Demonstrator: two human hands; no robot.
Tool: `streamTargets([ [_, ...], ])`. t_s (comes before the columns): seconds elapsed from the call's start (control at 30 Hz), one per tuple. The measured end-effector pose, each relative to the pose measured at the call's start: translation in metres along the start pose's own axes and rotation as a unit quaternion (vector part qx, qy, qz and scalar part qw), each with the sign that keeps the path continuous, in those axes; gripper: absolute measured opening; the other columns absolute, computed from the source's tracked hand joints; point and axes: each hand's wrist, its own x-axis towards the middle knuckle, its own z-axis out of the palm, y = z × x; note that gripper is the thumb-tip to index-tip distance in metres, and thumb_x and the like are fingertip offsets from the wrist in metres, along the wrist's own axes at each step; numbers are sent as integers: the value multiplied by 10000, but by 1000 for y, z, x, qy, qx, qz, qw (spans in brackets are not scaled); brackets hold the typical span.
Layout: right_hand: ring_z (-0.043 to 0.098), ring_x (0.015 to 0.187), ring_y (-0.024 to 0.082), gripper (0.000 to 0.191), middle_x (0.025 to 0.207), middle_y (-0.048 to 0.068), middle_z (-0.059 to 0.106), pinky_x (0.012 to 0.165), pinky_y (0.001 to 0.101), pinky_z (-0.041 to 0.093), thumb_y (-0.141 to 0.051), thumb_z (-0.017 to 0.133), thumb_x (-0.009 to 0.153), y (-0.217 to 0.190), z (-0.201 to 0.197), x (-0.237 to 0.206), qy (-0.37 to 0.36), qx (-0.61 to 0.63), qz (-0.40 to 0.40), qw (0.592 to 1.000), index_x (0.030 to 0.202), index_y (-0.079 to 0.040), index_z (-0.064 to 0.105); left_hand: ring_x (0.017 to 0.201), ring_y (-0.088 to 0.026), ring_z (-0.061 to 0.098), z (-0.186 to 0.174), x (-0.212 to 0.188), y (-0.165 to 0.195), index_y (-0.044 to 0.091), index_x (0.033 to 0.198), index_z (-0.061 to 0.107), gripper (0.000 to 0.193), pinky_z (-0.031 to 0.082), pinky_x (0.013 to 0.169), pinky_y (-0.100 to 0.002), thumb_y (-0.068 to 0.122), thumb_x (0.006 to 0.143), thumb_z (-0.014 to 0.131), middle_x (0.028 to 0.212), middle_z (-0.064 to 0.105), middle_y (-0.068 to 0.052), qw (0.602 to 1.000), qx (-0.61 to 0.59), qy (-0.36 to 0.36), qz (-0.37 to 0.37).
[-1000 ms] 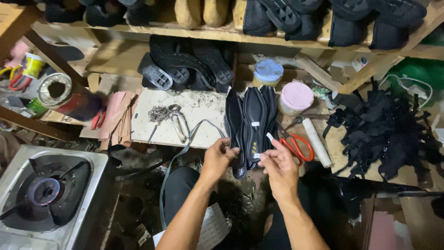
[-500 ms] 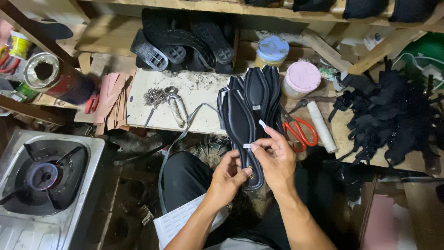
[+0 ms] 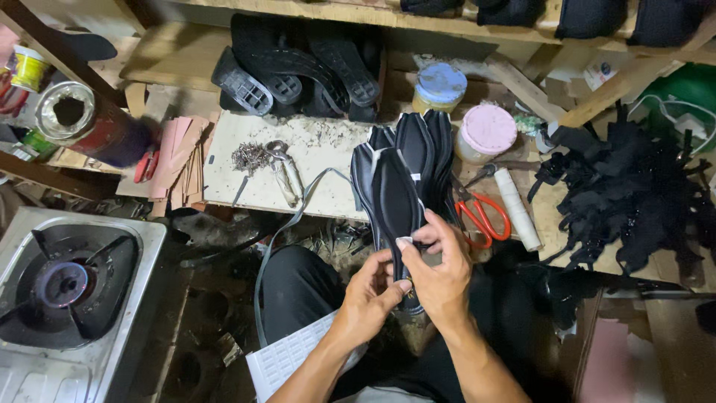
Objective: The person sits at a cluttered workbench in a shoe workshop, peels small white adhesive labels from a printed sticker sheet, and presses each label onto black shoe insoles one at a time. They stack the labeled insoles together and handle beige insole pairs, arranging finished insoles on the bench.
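Observation:
A black shoe insole [image 3: 395, 195] with a pale edge lies on top of a stack of like insoles [image 3: 421, 145] that overhangs the workboard's front edge. My right hand [image 3: 440, 276] grips the top insole's near end, thumb and fingers pinching a small white sticker on it. My left hand [image 3: 369, 297] is under the same end, its fingertips touching the insole beside my right thumb. A white sheet of small stickers [image 3: 287, 358] rests on my lap.
Red-handled scissors [image 3: 481, 213] and a white roll [image 3: 518, 209] lie right of the insoles. Pliers and small nails [image 3: 261, 157] sit on the board. A gas burner [image 3: 63, 283] stands at left, black straps [image 3: 634, 190] at right, black soles [image 3: 298, 71] behind, two jars [image 3: 485, 130] nearby.
My hands moved from apart in front of the stack to closing together on the top insole's near end. The view has drawn closer to the bench.

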Motion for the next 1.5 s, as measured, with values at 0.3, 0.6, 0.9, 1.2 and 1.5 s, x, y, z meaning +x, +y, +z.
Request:
streamTargets([
  [0.3,640,783,126,768,896,84,670,739,253,542,110,713,857,28,10,16,-51,371,227,899,1548,38,387,887,-111,578,-19,2,-20,-30,1379,568,539,504,798,-270,18,880,765,1009,621,-17,999,10,31,-25],
  [0.6,650,1041,201,833,1194,132,624,858,284,562,38,781,858,68,15,112,13,134,87,987,1539,9,302,770,-149,627,-49,55,-42,12,1375,490,585,516,674,-298,87,861,758,982,665,-69,986,5,134,-100],
  [0.9,636,1174,230,131,1335,181,617,998,338,545,-9,710,931,63,4,15,-88,261,181,944,1055,31,693,779,-105,630,-52,49,-35,-15,1284,577,409,501,641,-247,19,904,726,952,681,-29,989,-120,80,-43],
  [1.2,503,1397,271,61,1530,160,466,1062,368,498,4,692,899,38,14,-6,-89,277,180,940,944,44,695,843,-81,630,-17,3,-10,19,1395,531,518,534,691,-239,-34,902,679,1046,687,-24,997,-75,-9,-33],
  [1.5,587,1265,250,73,1420,148,543,1018,359,520,-30,747,870,29,13,-6,-63,179,127,973,920,19,726,904,-77,617,-11,-6,-9,-4,1424,517,539,525,783,-237,-76,912,671,1077,669,-34,996,-84,-37,-18],
])
